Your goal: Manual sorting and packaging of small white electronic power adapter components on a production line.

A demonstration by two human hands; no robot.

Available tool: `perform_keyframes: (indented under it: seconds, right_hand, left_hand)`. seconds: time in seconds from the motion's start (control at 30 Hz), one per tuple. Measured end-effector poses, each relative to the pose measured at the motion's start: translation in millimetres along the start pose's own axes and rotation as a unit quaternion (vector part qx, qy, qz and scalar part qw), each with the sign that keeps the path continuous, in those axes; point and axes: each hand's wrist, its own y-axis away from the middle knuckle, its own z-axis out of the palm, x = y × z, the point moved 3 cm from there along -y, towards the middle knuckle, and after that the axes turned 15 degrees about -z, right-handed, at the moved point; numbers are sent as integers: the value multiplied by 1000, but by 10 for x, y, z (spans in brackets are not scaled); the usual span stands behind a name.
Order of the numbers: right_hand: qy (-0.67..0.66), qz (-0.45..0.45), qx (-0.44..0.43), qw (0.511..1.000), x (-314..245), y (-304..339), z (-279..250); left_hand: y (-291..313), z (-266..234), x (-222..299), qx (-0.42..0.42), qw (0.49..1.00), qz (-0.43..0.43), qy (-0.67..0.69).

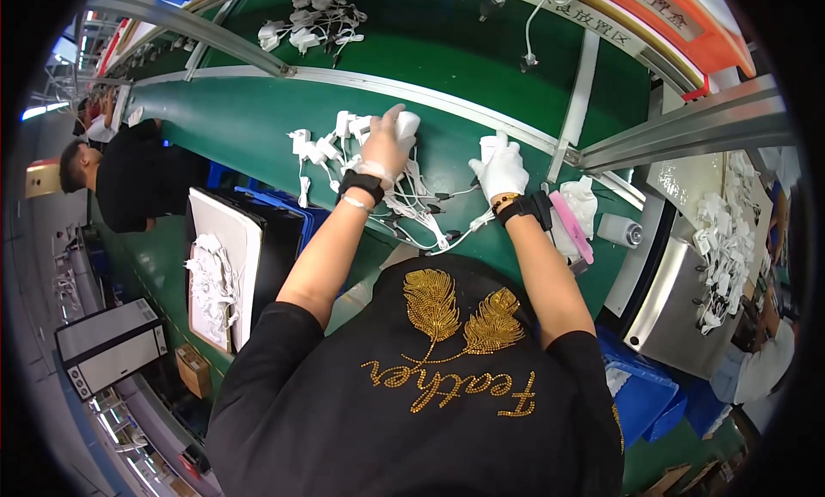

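Observation:
My left hand (pixel 384 149) is closed around a white power adapter (pixel 409 125) above the green workbench (pixel 232 101). Farther right, my right hand (pixel 501 170), in a white glove, grips another white power adapter (pixel 491 143) near the bench's far rail. A white cable (pixel 471 230) with a dark connector trails between my hands toward the bench's near edge. Just left of my left hand lies a heap of white adapters (pixel 320 149) with their cords. More cords and black plugs (pixel 434 209) lie tangled between my forearms.
Beside my right wrist are a pink strip-shaped object (pixel 571 226) and a clear jar (pixel 619 230). More adapters (pixel 314 20) lie beyond the rail. A white tray of cords (pixel 215 278) stands at left, near a person in black (pixel 142 179). Metal posts (pixel 696 123) frame the right side.

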Motion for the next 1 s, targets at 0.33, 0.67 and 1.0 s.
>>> perform_keyframes:
  seconds: [0.33, 0.67, 1.0]
  right_hand:
    - [-768, 20, -34, 639, -153, 720, -580]
    - [-834, -43, 30, 549, -324, 1231, -1117]
    - [-803, -39, 18, 594, -456, 1361, -1353]
  left_hand:
    - [727, -764, 459, -320, 703, -140, 620]
    - [1223, -936, 1044, -446, 641, 8, 625]
    - [1311, -944, 1130, -473, 644, 44, 600]
